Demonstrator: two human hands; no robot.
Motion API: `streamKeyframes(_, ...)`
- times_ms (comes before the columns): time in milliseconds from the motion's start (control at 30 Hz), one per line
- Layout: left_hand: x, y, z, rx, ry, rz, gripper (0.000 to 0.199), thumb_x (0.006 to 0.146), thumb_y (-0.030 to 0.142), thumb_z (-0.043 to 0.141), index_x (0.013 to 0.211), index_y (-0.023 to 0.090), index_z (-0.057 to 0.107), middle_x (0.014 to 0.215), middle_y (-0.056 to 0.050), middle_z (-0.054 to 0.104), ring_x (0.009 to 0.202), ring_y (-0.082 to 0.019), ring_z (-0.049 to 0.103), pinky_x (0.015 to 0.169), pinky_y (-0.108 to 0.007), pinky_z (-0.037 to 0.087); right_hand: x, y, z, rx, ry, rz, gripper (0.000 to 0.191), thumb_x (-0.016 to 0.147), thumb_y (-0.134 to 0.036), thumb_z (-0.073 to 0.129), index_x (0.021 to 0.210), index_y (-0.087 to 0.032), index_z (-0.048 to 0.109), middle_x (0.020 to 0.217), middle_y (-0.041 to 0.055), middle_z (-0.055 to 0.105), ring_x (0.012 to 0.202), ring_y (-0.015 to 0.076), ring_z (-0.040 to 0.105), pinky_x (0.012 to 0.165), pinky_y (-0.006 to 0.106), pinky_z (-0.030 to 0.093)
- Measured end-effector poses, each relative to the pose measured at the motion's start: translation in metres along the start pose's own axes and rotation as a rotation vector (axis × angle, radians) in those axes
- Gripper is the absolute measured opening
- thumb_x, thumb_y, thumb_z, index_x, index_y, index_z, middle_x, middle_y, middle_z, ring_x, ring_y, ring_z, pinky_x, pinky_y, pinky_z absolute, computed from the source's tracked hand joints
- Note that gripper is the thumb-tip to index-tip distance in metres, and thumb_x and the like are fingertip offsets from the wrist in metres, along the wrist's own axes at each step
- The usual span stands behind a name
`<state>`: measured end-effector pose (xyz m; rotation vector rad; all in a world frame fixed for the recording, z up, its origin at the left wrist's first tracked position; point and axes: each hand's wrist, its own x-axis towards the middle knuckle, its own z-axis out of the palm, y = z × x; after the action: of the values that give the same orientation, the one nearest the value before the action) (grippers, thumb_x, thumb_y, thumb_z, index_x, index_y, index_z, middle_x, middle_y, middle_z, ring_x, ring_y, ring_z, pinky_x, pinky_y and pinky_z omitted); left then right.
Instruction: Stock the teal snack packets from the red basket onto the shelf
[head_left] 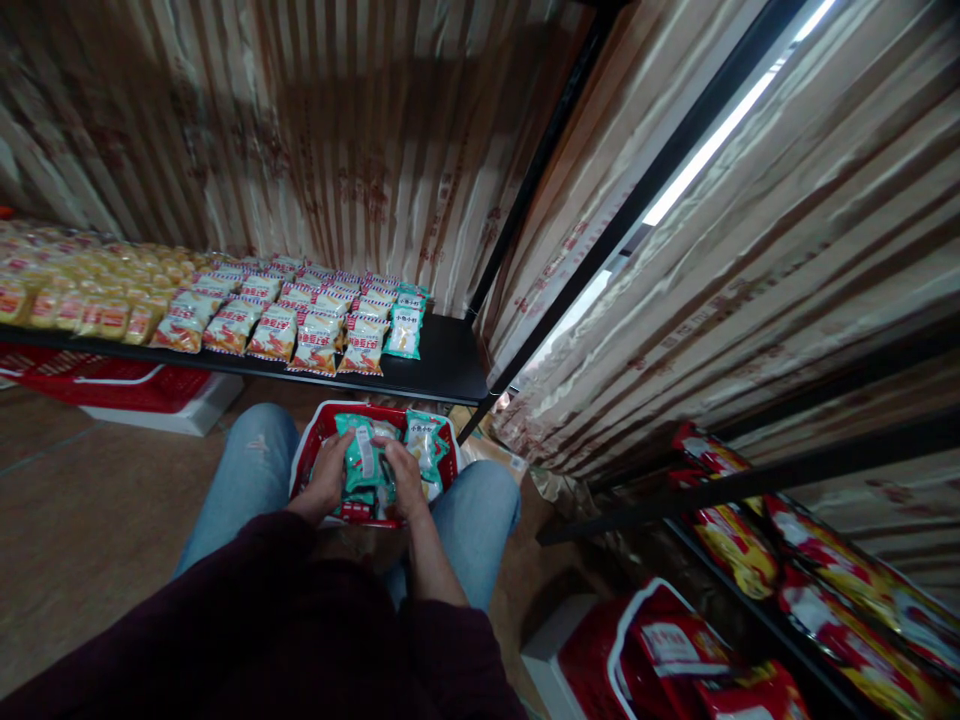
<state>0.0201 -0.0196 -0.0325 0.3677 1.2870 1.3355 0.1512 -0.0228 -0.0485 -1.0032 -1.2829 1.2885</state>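
Observation:
Between my knees stands a red shopping basket point(298, 462) with a white rim, holding several teal snack bags. My left hand point(330, 472) grips the left side of one teal snack bag point(363, 455), whose back with a white label faces up. On the bag's right side, my right hand point(405, 474) closes over its edge with the thumb on top. Another teal snack bag point(424, 440) leans at the basket's right end. Further bags lie under my hands, partly hidden.
Ahead, a black shelf point(454, 360) carries rows of orange-and-white snack bags point(274, 330), yellow packs point(112, 315) and upright teal bags point(406, 328). Red baskets stand below left and at lower right point(585, 640). A black rack point(825, 470) holds red-yellow bags point(731, 545). Curtains hang behind.

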Motion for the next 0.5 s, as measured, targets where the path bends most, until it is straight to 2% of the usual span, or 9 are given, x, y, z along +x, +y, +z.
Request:
streamKeyframes(133, 0.001, -0.003, -0.002, -0.035, -0.065, -0.003, 0.03, 0.065, 0.033, 0.072, 0.087, 0.016, 0.061, 0.067, -0.002, 0.066, 0.06, -0.015, 0.064, 0.056, -0.026, 0.05, 0.001, 0.005, 0.002, 0.102, 0.018, 0.055, 0.032, 0.076, -0.045, 0.062, 0.096, -0.021, 0.07, 0.095, 0.0039, 0.072, 0.098, 0.0215, 0.061, 0.09, 0.034, 0.043)
streamKeyframes(300, 0.005, -0.007, -0.005, -0.05, -0.075, -0.054, 0.035, 0.061, 0.027, 0.075, 0.09, 0.017, 0.059, 0.064, 0.001, 0.065, 0.057, -0.015, 0.064, 0.056, -0.026, 0.052, 0.006, 0.019, 0.001, 0.271, 0.174, 0.149, 0.032, 0.071, -0.044, 0.067, 0.092, -0.021, 0.069, 0.083, 0.0025, 0.072, 0.082, 0.0185, 0.065, 0.081, 0.032, 0.048)
streamKeyframes(400, 0.004, -0.006, -0.005, -0.056, -0.101, -0.071, 0.036, 0.061, 0.026, 0.075, 0.092, 0.017, 0.059, 0.063, 0.002, 0.065, 0.058, -0.015, 0.064, 0.055, -0.025, 0.052, 0.009, 0.022, 0.001, 0.274, 0.263, 0.152, 0.032, 0.068, -0.044, 0.07, 0.089, -0.02, 0.07, 0.084, 0.0027, 0.072, 0.084, 0.0185, 0.064, 0.083, 0.033, 0.048)
streamKeyframes(500, 0.004, -0.006, -0.005, -0.073, -0.155, -0.085, 0.039, 0.061, 0.024, 0.075, 0.096, 0.017, 0.059, 0.065, 0.002, 0.066, 0.06, -0.016, 0.065, 0.056, -0.026, 0.053, 0.009, 0.021, 0.002, 0.244, 0.261, 0.136, 0.038, 0.067, -0.044, 0.07, 0.097, -0.021, 0.069, 0.096, 0.0033, 0.071, 0.095, 0.0194, 0.063, 0.089, 0.033, 0.046)
